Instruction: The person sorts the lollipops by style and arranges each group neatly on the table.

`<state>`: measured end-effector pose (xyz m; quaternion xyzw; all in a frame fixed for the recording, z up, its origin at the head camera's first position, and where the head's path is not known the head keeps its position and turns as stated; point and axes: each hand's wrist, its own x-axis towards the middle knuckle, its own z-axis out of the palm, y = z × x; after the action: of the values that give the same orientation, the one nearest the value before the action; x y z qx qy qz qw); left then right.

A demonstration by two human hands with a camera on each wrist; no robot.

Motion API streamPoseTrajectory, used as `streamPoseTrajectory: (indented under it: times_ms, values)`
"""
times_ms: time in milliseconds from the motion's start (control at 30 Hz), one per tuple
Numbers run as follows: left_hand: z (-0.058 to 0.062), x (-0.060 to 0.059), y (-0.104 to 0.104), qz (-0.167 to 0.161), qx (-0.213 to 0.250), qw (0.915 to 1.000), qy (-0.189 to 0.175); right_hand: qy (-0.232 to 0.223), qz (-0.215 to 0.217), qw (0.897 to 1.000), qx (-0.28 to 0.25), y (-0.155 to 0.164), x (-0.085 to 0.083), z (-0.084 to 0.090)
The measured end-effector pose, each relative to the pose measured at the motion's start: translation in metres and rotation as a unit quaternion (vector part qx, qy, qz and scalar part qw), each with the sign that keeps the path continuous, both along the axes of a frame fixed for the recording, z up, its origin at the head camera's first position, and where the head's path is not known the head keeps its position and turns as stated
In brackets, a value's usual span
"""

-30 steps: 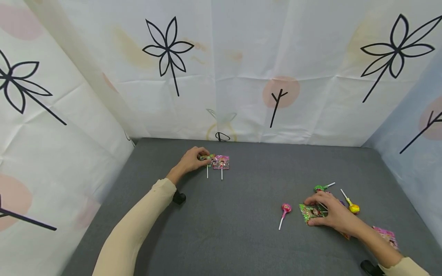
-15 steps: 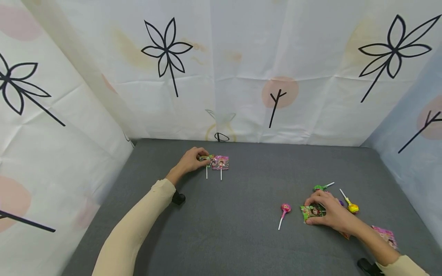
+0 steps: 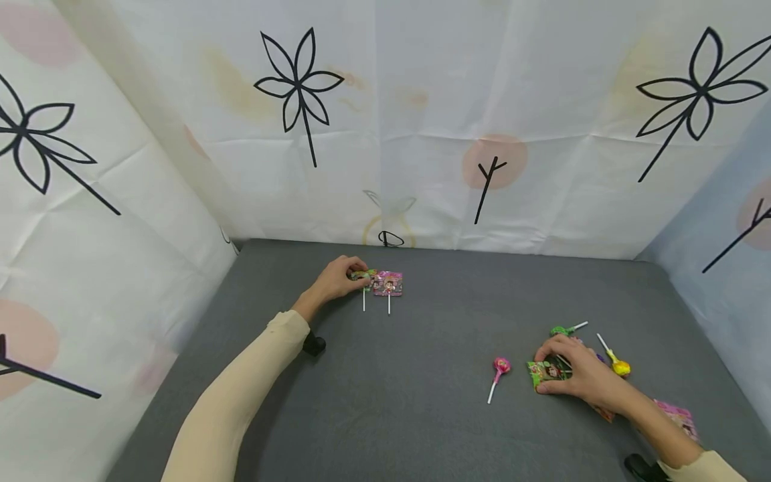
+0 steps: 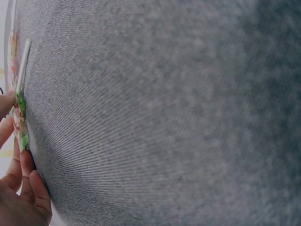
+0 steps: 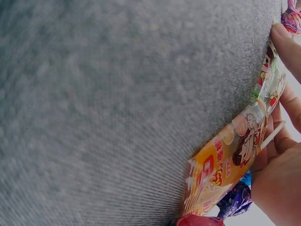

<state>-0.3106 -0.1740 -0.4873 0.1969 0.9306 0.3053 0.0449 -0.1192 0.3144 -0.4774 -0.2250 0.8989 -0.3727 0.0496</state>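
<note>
A green lolly packet (image 3: 545, 372) lay flat on the grey bench (image 3: 421, 415), near its right edge, under the curled fingers of the right hand (image 3: 581, 375), whose grip pinched the packet's near side. The right wrist view showed the same packet (image 5: 269, 84) against a fingertip, with an orange packet (image 5: 221, 165) lying just beside it and partly under the hand. A pink lolly (image 3: 500, 365) rested just left of the green packet, apart from it; a green lolly (image 3: 560, 330) and a yellow lolly (image 3: 619, 366) lay behind the hand, and a pink packet (image 3: 679, 416) lay beside the forearm. Far across the bench, near the back wall, the left hand (image 3: 332, 282) held a second green packet (image 3: 361, 276) in a narrow fingertip grip, touching a pink-wrapped one (image 3: 387, 284); both white sticks pointed toward the camera.
</note>
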Motion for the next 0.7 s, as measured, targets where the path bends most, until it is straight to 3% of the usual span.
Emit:
streamPoseTrajectory:
  times_ms: [400, 700]
  values:
    - [0.0000, 0.0018, -0.0015, 0.000, 0.004, 1.0000, 0.000, 0.009, 0.023, 1.000, 0.015, -0.0003, -0.0017, 0.0033]
    - [-0.0004, -0.0009, -0.0006, 0.002, 0.003, 0.9999, -0.010, 0.000, 0.015, 0.999, 0.033, -0.0019, -0.0034, 0.0073]
